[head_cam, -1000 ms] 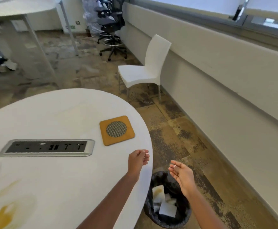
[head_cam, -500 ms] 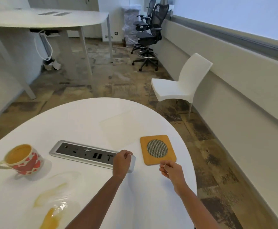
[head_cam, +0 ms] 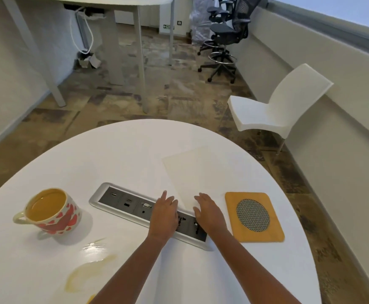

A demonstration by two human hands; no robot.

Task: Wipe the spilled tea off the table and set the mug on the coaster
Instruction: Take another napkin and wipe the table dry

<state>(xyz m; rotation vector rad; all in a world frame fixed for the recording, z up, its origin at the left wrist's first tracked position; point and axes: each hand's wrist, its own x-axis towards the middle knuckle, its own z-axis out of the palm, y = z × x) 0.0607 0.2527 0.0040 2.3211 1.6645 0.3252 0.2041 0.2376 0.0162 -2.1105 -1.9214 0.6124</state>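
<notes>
Head view: task barely started, as far as it shows. Tea spill [head_cam: 87, 270] not yet wiped. It lies as a yellowish puddle w/ a curved streak on the white round surface [head_cam: 124, 150], near edge, just in front of the mug [head_cam: 52, 212]. A further dab shows at the bottom edge of frame.

The mug stands upright at left, well apart from the coaster [head_cam: 253, 216]. It has red hearts, its handle points left, and it's nearly full of tea. The coaster is an orange-yellow square w/ a round mesh centre. It sits bare at right, just past the end of the socket panel [head_cam: 124, 201] let into the surface. So both parts are left: wipe, then carry the mug across.

A pale thin sheet [head_cam: 192, 170], prob. paper towel or napkin, lies flat beyond the panel. My guess is that's the wiping material and fetching it is the step in hand.

Both forearms reach fwd side by side from the bottom of frame. Left hand [head_cam: 164, 212] is palm down over the panel's right part, fingers straight and close together, tips toward the sheet's near corner. Right hand [head_cam: 209, 212] is palm down just beside the coaster, fingers straight, slightly spread, tips at the sheet's near edge. Neither grips anything. Can't tell if the fingertips touch the sheet.

Risk: full mug, so it'll slop if moved fast.
</notes>
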